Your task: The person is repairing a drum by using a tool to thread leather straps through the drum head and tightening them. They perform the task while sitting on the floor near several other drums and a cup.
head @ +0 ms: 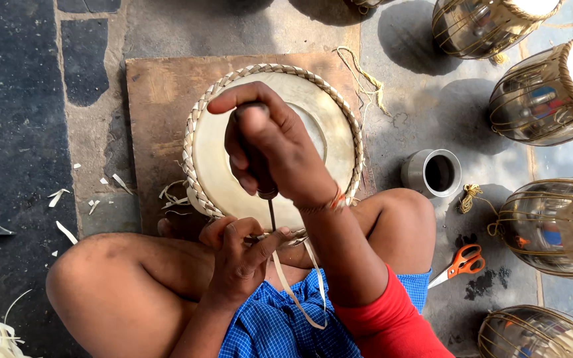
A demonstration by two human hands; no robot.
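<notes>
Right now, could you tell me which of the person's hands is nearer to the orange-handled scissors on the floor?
Right. The right hand grips a tool above the drum, left of the orange-handled scissors; the left hand lies farther left, at the drum's near rim.

My body, as seen from above:

- Right hand: bare, no rings or glove that I can see; nails short.
- Right wrist: thin orange-red thread band tied round it.
- Right upper arm: short red fabric sleeve, plain, ending above my elbow; forearm bare.
- Left hand: bare, nothing worn on the fingers that show; left forearm bare, no band or sleeve in view.
- Lap: blue cloth garment with a fine white check.
- Knees and legs: bare on both sides.
</notes>
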